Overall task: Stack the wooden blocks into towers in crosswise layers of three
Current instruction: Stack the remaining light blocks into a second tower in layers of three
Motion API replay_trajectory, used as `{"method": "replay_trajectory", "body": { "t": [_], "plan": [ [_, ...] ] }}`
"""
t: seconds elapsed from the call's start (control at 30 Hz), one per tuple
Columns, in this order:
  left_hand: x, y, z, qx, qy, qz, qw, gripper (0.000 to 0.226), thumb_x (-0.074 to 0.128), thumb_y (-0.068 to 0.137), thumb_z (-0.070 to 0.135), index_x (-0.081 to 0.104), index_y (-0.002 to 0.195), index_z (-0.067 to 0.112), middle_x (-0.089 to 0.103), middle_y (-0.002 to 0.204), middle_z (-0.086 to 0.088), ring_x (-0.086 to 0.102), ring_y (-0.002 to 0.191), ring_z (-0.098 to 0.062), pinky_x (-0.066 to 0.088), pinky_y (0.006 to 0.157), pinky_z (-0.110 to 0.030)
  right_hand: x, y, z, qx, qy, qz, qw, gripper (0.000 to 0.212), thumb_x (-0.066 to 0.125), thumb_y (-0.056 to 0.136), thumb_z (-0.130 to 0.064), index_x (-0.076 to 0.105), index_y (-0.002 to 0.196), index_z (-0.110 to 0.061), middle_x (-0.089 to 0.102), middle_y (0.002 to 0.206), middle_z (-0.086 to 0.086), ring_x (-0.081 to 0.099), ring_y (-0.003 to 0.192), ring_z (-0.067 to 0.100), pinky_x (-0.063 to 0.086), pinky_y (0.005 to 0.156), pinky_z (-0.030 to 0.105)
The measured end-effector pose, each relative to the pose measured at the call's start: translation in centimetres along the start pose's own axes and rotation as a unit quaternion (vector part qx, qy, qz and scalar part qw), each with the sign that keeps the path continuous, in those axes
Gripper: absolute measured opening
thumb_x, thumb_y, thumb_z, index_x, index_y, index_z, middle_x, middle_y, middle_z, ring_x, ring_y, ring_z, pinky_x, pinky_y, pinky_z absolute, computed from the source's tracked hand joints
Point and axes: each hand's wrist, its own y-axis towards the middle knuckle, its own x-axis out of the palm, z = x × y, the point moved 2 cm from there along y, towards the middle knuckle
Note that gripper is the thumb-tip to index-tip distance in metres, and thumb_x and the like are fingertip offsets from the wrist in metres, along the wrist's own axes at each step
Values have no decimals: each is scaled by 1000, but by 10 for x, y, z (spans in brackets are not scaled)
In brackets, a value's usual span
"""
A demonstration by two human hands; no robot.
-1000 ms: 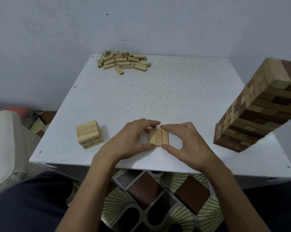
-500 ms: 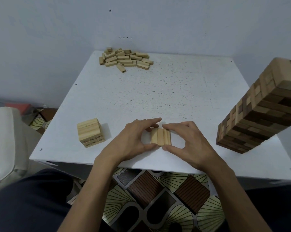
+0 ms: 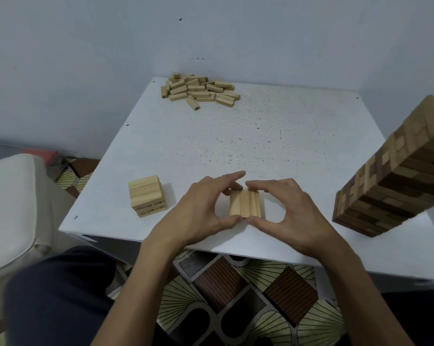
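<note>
The row of pale wooden blocks (image 3: 245, 204) lies flat near the front edge of the white table (image 3: 273, 136). Your left hand (image 3: 201, 208) pinches it from the left, thumb at the near ends and fingers at the far ends. Your right hand (image 3: 289, 211) mirrors that grip. A short block stack (image 3: 147, 196) stands to the left, a tall two-tone tower (image 3: 395, 176) to the right, and a loose block pile (image 3: 198, 91) lies at the far edge.

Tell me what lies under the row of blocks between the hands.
Only the white table shows around the row of blocks. Any lower layer is hidden by the blocks themselves.
</note>
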Motion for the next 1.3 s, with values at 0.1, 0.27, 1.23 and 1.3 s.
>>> {"method": "replay_trajectory", "body": {
  "t": [0.1,0.27,1.23,1.3],
  "plan": [
    [-17,-15,1,-5,7,37,999,81,77,81,39,33,149,38,57,129,22,48,113,2,35,99,-22,-3,8,-20,-31,-4,-10,999,67,77,80,-38,47,140,-40,54,126,-28,41,119,2,36,95,16],
    [-43,-49,-8,-38,-2,103,994,77,79,81,34,38,146,39,54,123,31,48,114,2,37,98,-24,3,29,-55,-91,4,-47,995,69,76,80,-41,43,140,-45,54,124,-31,41,119,0,35,92,13],
    [-88,-83,-87,-146,-48,154,976,79,60,71,60,32,143,49,54,126,33,39,129,0,31,111,-38,75,117,-100,-153,24,-147,977,63,77,81,-39,48,137,-42,55,125,-29,43,115,3,32,91,12],
    [-86,-82,-86,-146,-49,153,976,78,60,71,60,32,143,49,54,126,32,39,128,1,31,111,-38,75,117,-99,-153,21,-148,977,63,77,81,-40,48,137,-42,54,126,-29,43,115,3,32,91,13]
  ]
}}
